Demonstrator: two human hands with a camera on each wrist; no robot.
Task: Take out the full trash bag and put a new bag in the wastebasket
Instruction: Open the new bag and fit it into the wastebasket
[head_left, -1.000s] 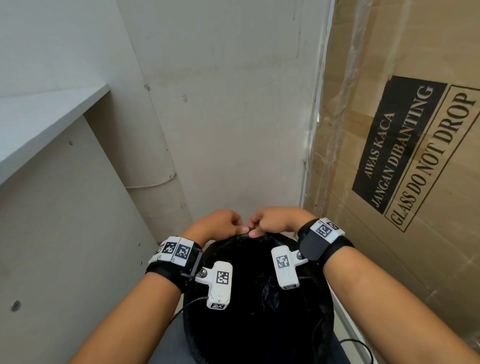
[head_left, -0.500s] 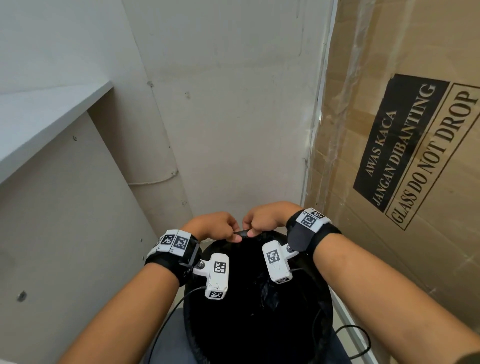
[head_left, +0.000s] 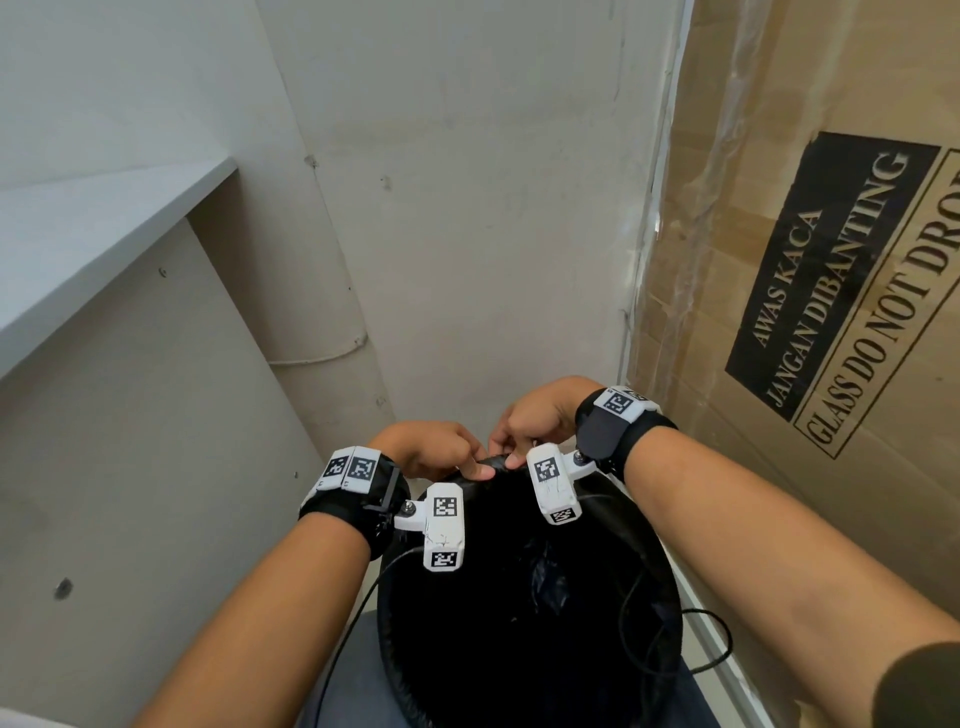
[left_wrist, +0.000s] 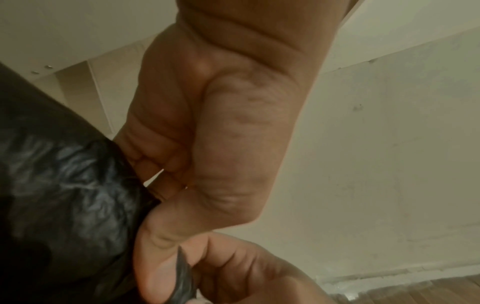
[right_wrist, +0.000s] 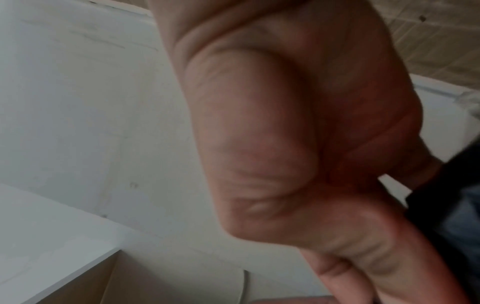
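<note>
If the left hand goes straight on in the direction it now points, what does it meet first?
Probably the right hand: the left hand, pinching the black trash bag at the far rim, points toward it, and their fingertips almost touch. Beyond stands the wall; depth is uncertain.

wastebasket near rim cut off | right wrist view blurred

Head camera looks steeply down from above into the black trash bag, both forearms reaching away from it. Each wrist camera sits right against its palm, looking along it toward the wall. The left wrist and head views share the bag's far edge.
</note>
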